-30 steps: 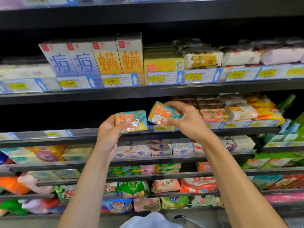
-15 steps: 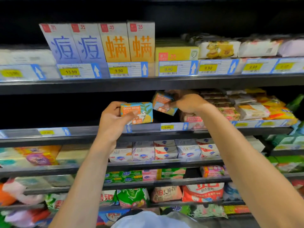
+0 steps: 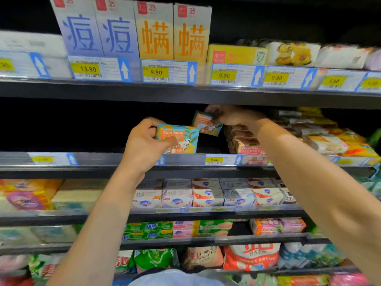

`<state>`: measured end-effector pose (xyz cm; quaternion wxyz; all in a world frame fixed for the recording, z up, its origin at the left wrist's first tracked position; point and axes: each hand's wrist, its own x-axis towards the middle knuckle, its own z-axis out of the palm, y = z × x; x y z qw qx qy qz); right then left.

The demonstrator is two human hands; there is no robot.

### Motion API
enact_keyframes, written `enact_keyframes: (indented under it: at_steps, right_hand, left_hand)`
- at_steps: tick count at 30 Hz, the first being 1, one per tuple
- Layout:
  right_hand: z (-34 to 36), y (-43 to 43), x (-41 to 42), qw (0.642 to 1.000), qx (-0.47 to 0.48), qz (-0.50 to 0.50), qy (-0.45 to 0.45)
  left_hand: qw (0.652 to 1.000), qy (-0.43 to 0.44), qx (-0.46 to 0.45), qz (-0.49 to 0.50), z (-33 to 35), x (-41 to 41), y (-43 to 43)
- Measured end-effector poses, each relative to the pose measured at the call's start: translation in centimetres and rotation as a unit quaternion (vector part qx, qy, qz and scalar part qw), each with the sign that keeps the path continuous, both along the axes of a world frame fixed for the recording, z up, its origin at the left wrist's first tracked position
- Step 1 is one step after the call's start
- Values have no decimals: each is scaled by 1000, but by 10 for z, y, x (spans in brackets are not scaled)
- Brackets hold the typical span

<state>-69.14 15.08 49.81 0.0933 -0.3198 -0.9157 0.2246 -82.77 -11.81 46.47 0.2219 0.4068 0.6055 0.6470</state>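
The left hand (image 3: pixel 144 145) is gripping a Goat Soap box (image 3: pixel 182 139), thumb across its front and fingers curled behind, holding it upright at the front edge of the middle shelf (image 3: pixel 103 162). The right hand (image 3: pixel 233 116) is pinching a second Goat Soap box (image 3: pixel 205 123), tilted, farther back, just beside the red-wrapped soap stack (image 3: pixel 245 142).
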Motion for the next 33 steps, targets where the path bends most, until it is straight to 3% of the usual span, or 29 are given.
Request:
enact_keyframes:
  at_steps: [10,24,30,33]
  right_hand:
    - [-1,30,-10,997,48,-40,-36]
    - [-10,45,-16,998,6,-58,-35]
    - [10,-14,10,994,3,-107,-4]
    - [16,-62,31,988,-16,-120,93]
  left_hand:
    - [1000,20,12,-4,-3,-4,0]
    - [1000,19,8,-15,-4,-4,2]
    - [1000,10,-5,-23,4,-6,7]
    - [998,20,-35,-45,8,-5,16]
